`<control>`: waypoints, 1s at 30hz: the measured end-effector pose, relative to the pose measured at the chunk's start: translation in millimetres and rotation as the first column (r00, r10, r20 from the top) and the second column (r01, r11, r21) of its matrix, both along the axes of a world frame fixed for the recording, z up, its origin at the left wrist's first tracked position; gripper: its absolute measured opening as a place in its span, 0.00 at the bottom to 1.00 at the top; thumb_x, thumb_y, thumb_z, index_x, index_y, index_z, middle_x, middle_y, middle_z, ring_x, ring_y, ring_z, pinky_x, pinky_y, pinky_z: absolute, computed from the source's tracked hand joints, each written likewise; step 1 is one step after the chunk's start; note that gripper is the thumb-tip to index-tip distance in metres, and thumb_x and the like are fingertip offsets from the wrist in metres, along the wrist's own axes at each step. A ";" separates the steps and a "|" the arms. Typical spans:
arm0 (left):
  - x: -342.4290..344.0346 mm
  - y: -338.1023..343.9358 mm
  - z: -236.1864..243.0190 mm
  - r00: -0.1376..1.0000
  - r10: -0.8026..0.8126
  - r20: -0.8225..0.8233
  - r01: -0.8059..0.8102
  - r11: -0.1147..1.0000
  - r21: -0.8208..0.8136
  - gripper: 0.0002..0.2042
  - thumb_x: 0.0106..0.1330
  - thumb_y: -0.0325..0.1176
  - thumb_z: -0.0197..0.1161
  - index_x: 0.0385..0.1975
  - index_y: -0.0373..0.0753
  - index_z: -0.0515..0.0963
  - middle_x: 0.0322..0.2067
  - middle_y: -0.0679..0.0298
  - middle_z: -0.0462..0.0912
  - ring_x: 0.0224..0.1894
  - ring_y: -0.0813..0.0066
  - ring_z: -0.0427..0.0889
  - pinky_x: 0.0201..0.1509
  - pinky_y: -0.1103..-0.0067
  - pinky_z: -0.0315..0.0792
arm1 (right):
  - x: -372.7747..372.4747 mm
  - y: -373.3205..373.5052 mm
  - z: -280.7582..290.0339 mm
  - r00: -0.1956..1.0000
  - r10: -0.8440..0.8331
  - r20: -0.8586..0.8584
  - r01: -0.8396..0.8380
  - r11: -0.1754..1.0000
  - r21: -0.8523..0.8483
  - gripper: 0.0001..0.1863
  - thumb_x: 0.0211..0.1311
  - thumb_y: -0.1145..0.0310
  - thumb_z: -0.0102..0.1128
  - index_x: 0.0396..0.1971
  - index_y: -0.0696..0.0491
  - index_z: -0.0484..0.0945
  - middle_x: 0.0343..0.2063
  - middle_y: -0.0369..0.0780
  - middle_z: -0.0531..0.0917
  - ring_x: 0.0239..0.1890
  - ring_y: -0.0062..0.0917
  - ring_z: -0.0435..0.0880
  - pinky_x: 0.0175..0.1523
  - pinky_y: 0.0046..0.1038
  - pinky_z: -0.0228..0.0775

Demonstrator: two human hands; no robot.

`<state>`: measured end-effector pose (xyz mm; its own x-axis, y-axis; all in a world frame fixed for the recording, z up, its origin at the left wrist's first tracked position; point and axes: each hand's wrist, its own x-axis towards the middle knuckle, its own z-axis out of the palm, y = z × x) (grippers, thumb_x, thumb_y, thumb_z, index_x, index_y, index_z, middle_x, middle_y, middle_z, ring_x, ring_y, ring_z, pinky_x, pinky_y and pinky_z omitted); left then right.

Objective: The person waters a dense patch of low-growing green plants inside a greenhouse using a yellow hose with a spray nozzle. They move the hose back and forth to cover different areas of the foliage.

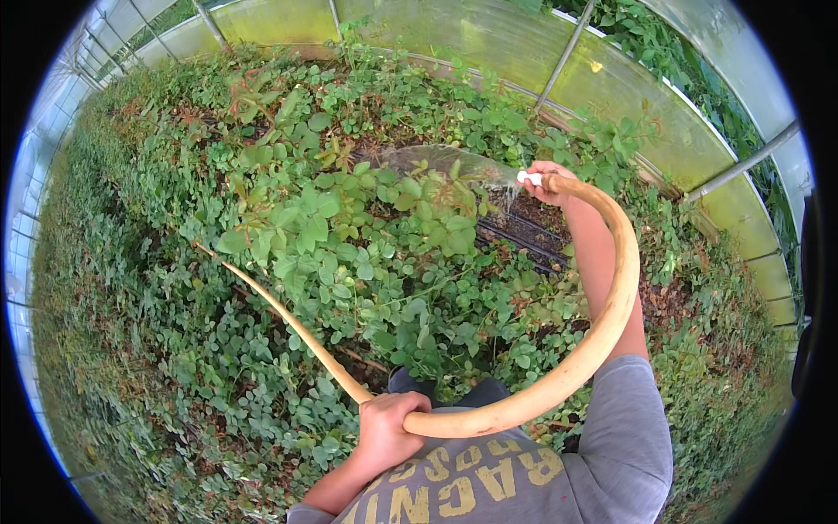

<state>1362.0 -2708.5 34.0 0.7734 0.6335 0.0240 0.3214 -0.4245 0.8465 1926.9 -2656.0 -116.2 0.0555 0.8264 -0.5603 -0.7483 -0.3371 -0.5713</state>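
Both hands clench a tan hose (602, 323), the right hand (548, 182) at its spraying tip, the left hand (388, 428) mid-length, above green plants (349, 236).

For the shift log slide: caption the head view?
Right hand aims a tan hose spraying water over leafy plants; left hand grips the hose lower down.

leafy plants (349, 236) | greenhouse wall (628, 105) | dark drip lines (524, 236) on soil
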 end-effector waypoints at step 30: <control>200.9 -311.1 27.2 0.985 -0.093 -0.143 0.103 0.993 0.065 0.09 0.41 0.17 0.64 0.23 0.37 0.78 0.19 0.60 0.81 0.22 0.65 0.82 0.26 0.77 0.73 | 142.1 -377.2 -51.6 0.929 -0.366 -0.050 0.363 0.930 -0.062 0.11 0.59 0.71 0.54 0.36 0.63 0.69 0.27 0.46 0.80 0.24 0.25 0.83 0.18 0.20 0.78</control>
